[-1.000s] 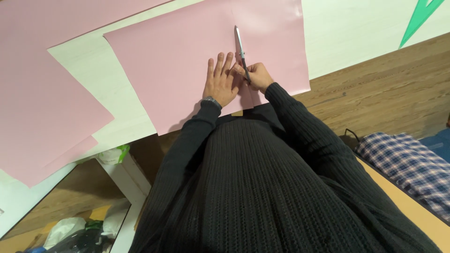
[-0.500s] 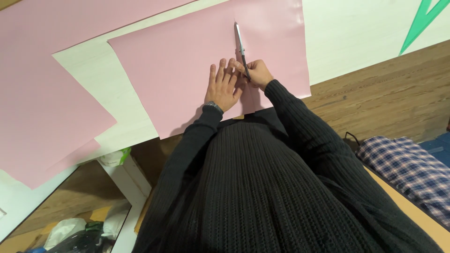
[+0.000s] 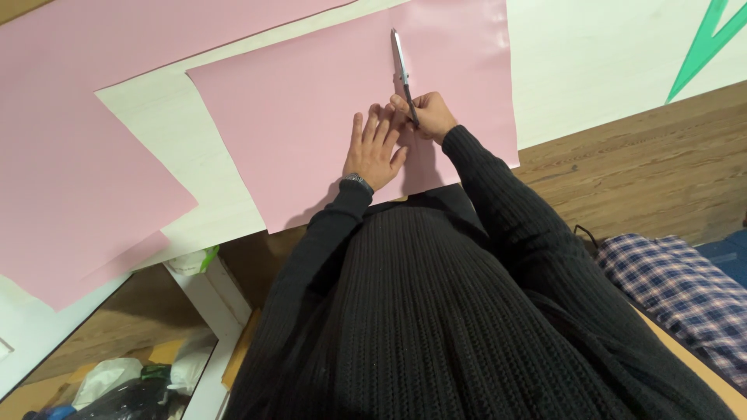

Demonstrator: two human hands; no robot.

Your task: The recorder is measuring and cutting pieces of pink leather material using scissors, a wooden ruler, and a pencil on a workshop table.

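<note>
Looking near to far:
Floor clutter: near left, under the surface, crumpled white and dark plastic bags (image 3: 117,381) lie in a heap on the floor; what is in them cannot be told.
Checked cloth: a blue plaid cloth (image 3: 685,288) lies near right, well apart from the work.
Surface leg: a white leg (image 3: 206,292) stands near left, below the surface's near edge.
Surface: white (image 3: 591,62), its near edge running slantwise above the wooden floor (image 3: 654,171).
Pink sheet: a pink paper sheet (image 3: 303,101) lies flat on the surface, its near edge overhanging the surface edge just beside the body.
Left hand: the left hand (image 3: 375,149) lies flat on the sheet, fingers spread and released, pressing the paper.
Right hand: the right hand (image 3: 426,115), just right of the left and touching it, has fingers clenched around a pen (image 3: 403,71) whose far end points away.
Open room: bare pink paper stretches left and far of the hands; bare white surface lies to the right.
Larger pink sheet: a second pink sheet (image 3: 85,132) covers the far left.
Green shape: a green shape (image 3: 704,43) sits at the far right corner.
</note>
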